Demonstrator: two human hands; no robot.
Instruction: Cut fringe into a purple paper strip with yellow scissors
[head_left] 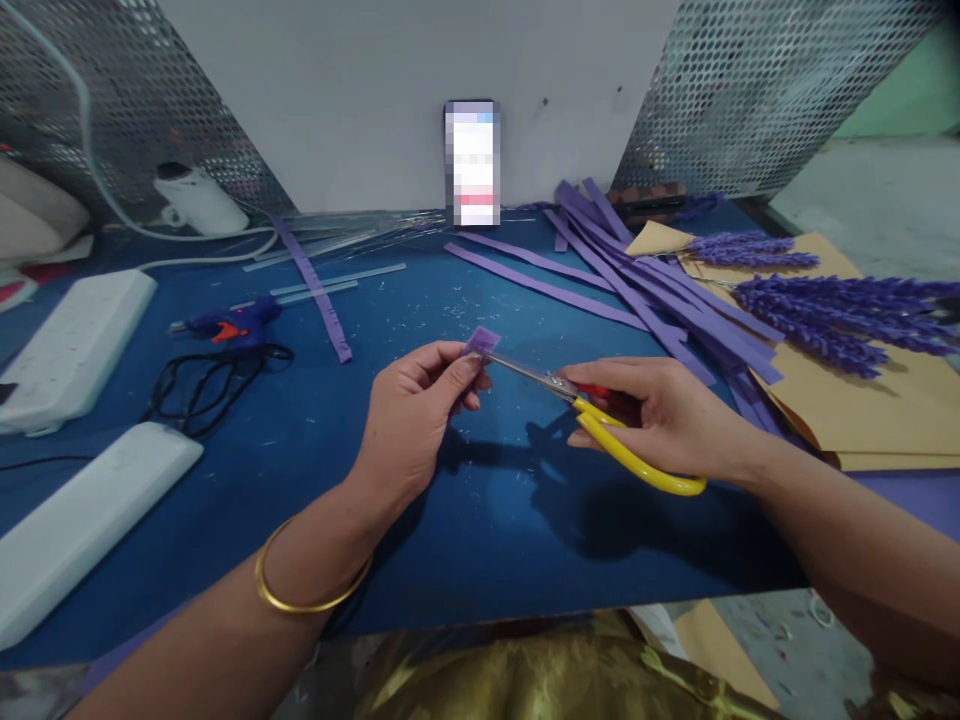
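- Blue tabletop [465, 545]; purple strips [705, 305] heaped right.
- I see left hand [420, 400] pinching purple piece [485, 341], thumb against fingers, above table centre.
- Right hand [660, 410]: fingers curled round yellow-handled scissors [592, 412], tips at piece.

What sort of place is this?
Probably a craft workbench: on its blue tabletop are long, flat purple strips, purple lavender-like flower sprigs and what looks like a dark-blue glue gun with an orange-red trigger.
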